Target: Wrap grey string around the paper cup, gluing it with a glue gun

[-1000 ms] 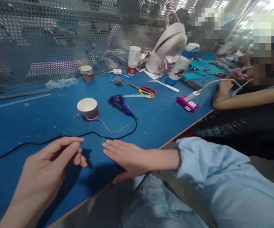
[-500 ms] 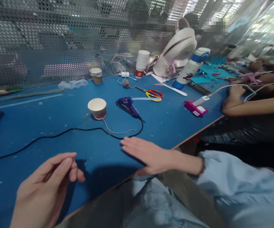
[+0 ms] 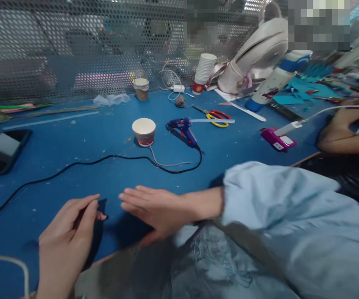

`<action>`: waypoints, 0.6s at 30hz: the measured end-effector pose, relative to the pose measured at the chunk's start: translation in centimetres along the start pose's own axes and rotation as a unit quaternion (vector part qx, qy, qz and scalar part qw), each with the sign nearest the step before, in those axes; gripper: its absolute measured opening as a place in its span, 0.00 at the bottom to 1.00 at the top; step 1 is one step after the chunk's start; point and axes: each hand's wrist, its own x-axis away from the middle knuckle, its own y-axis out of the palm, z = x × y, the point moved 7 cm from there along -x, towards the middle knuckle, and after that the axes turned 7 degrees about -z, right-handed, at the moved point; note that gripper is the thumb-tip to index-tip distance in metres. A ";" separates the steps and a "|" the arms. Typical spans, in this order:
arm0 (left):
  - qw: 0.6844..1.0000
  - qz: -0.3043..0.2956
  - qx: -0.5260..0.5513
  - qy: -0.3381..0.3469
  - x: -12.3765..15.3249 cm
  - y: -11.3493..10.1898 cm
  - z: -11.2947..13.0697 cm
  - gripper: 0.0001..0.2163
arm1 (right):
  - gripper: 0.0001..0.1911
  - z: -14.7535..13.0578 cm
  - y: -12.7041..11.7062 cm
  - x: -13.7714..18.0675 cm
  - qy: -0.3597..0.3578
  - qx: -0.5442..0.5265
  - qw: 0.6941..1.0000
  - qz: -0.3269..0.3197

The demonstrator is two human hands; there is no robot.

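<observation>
Paper cup: the white-rimmed, grey-sided paper cup stands upright on the blue table, beyond both hands and well apart from them
Grey string: the grey string trails from the cup's base toward the right; whether it touches the cord cannot be told
Black cord: the black cord snakes across the tabletop between the hands and the cup
Glue gun: the blue glue gun lies on its side to the right of the cup, a pale glue stick projecting from its back over the scissors
Far side: a covered cup, a grey ball, a stack of cups and a pale backpack before the perforated metal screen
Right side: a tilted bottle, a magenta power block and, beyond it, a co-worker's forearm
Left side: a phone lying flat; a white cable near the left wrist
Left hand: the left hand has thumb and forefinger brought together at the tips; anything thin between them cannot be made out
Right hand: the right hand is spread flat, palm down, fingers straight and holding nothing, near the table edge; contact with the tabletop cannot be told
</observation>
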 end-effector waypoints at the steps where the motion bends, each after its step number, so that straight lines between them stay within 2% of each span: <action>1: 1.000 -0.007 -0.017 0.004 -0.3 -0.3 -0.1 0.10 | 0.49 0.0 0.0 -2.7 -0.026 0.001 1.000 -0.003; 3: 0.999 -0.017 -0.046 0.004 -0.8 -0.9 -0.6 0.09 | 0.46 0.8 0.0 -7.8 -0.042 0.007 0.999 -0.023; 5: 0.998 -0.002 -0.068 0.010 -1.0 -1.8 -1.1 0.09 | 0.42 2.2 -0.7 -11.6 -0.038 -0.015 0.998 -0.037; 7: 0.995 0.035 -0.090 0.028 -0.9 -2.9 -1.4 0.08 | 0.37 3.2 -1.9 -12.6 -0.050 -0.078 0.993 -0.070; 8: 0.993 0.054 -0.099 0.036 -0.7 -3.3 -1.5 0.08 | 0.34 3.6 -3.0 -11.9 -0.057 -0.112 0.990 -0.064; 10: 0.989 0.078 -0.116 0.048 -0.3 -4.1 -1.9 0.07 | 0.31 4.1 -4.9 -7.9 -0.056 -0.145 0.987 -0.038; 12: 0.985 0.083 -0.135 0.060 -0.1 -4.6 -2.5 0.06 | 0.31 4.1 -5.9 -1.5 -0.034 -0.143 0.989 -0.001; 15: 0.981 0.040 -0.173 0.082 -0.6 -4.6 -3.9 0.07 | 0.31 4.0 -4.4 7.8 0.056 -0.099 0.993 0.025; 17: 0.975 -0.011 -0.199 0.102 -1.3 -3.8 -4.6 0.07 | 0.37 4.0 -2.4 11.2 0.105 -0.066 0.992 0.025; 18: 0.970 -0.034 -0.210 0.116 -1.7 -3.3 -4.7 0.07 | 0.39 4.1 -1.5 11.7 0.121 -0.053 0.991 0.021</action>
